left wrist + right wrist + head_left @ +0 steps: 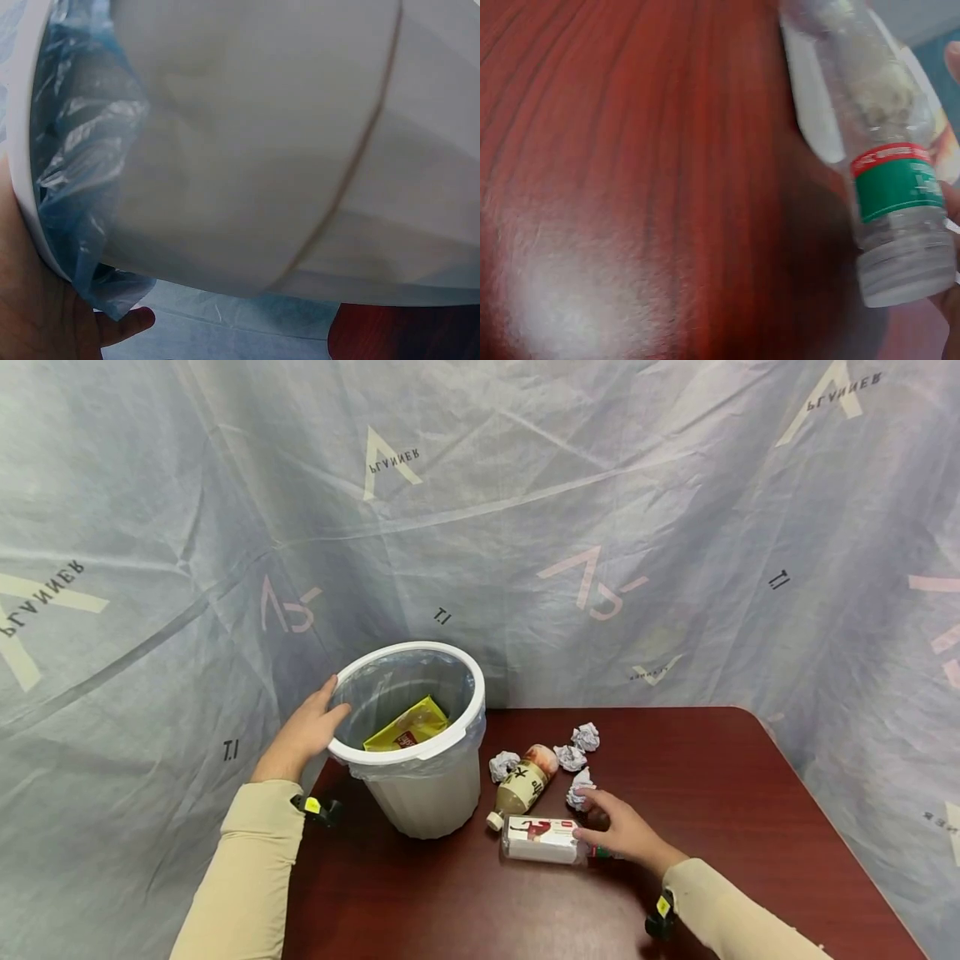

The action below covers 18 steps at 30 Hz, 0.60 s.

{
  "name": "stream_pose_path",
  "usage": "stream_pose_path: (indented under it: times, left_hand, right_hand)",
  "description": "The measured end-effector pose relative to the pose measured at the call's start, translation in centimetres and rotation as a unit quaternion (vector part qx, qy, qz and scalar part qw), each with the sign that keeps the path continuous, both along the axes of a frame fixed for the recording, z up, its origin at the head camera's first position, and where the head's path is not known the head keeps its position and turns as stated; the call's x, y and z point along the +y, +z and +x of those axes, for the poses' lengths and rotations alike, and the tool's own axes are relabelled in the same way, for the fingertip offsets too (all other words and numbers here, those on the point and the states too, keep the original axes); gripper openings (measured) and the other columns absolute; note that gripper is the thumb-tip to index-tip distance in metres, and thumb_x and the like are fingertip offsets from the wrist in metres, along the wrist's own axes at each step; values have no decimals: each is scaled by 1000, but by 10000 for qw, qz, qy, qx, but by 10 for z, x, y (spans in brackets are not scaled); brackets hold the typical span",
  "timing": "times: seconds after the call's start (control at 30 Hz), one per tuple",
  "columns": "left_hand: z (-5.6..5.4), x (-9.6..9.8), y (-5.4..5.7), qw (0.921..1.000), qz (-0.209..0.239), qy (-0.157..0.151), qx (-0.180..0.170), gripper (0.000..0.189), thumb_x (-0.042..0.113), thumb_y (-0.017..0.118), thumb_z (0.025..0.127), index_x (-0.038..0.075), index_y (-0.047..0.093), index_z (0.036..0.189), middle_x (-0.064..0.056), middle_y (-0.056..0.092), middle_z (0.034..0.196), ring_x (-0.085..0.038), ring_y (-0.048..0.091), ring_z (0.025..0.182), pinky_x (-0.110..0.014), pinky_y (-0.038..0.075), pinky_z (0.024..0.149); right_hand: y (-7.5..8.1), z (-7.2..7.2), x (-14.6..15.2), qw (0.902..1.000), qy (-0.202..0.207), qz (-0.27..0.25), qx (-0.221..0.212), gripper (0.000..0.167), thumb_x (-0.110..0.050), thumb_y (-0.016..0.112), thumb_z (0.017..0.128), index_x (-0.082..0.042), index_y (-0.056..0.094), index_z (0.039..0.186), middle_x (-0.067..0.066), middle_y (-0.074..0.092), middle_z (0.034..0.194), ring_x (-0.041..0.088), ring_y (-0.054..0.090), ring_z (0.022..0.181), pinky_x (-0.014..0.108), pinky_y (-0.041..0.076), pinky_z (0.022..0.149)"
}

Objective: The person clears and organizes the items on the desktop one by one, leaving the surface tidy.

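At the left stands a white trash bin (427, 802) lined with a clear bluish bag (94, 150). My left hand (306, 731) holds its rim, thumb over the edge. Inside lies a yellow package (408, 727). My right hand (626, 831) hovers over a clear plastic bottle (543, 841) lying on its side, with thumb and fingers apart. The bottle's green neck label (900, 186) shows in the right wrist view. The fingertips are close to a crumpled paper ball (579, 792); whether they touch it I cannot tell.
A second bottle (525, 782) with a cream label lies beside the clear one. More paper balls (586, 737) lie behind it. All are on a dark red table (690, 777) that meets grey printed sheeting (525, 527) at its back.
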State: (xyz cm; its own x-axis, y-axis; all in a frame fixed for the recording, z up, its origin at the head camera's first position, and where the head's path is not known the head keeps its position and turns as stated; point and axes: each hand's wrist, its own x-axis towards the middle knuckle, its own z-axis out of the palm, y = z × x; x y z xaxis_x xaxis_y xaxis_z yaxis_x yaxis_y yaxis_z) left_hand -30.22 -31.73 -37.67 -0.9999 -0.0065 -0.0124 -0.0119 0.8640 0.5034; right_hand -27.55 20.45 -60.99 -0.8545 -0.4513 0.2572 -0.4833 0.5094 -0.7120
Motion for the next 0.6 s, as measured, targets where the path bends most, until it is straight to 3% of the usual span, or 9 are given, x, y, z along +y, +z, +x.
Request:
stream_pose_path:
  times: [0.23,0.33,0.6]
  left_hand:
    - [0,0,0,10000,37,9,-16,74,41,36,105,16,-1,164,-29,10,165,-52,12,149,-68,15,117]
    - [0,1,0,10000,45,3,-17,74,40,36,105,16,-1,164,-29,9,165,-52,12,149,-68,15,117]
    - [2,2,2,10000,-16,-3,-12,73,40,36,105,14,0,164,-29,10,165,-53,12,149,-67,14,118]
  right_hand:
    - [-7,6,-6,9959,155,706,540,79,-49,84,78,-6,58,139,8,68,115,20,66,96,36,55,81]
    - [-7,8,-7,9937,105,876,684,75,-51,82,79,-9,60,137,3,68,115,16,65,94,34,54,78]
    - [-10,11,-8,9882,61,1166,994,60,-56,77,83,-26,64,132,-5,67,124,15,65,107,39,55,86]
